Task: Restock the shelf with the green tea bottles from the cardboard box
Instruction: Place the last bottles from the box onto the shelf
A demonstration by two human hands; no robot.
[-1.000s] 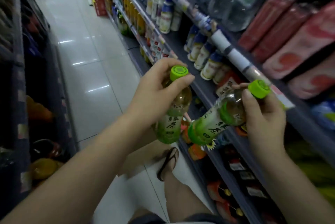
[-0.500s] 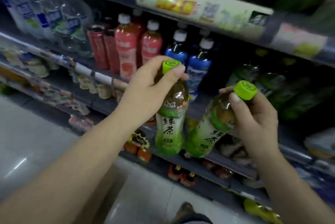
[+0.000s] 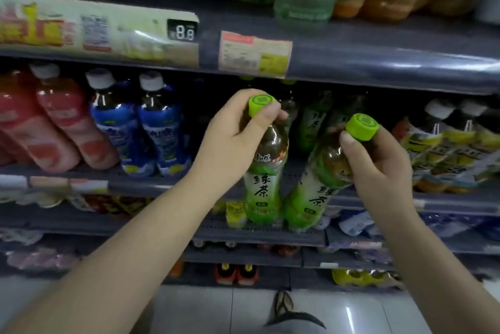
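Head view. The left hand (image 3: 230,141) grips the neck of an upright green tea bottle (image 3: 263,171). At 3 o'clock of it, the right hand (image 3: 378,168) grips a second green tea bottle (image 3: 313,193), its cap tilted toward 1 o'clock. Both bottles hang in front of the shelf (image 3: 378,63). At 9 o'clock stand blue-labelled bottles (image 3: 159,128) and red-labelled bottles (image 3: 67,122). The cardboard box cannot be seen.

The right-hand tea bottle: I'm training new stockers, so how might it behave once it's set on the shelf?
The bottle looks full, so probably heavy for its size. It is tall and narrow, and the right hand holds it tilted near the cap, so it may tip if released crooked. Its glossy label could be slippery.
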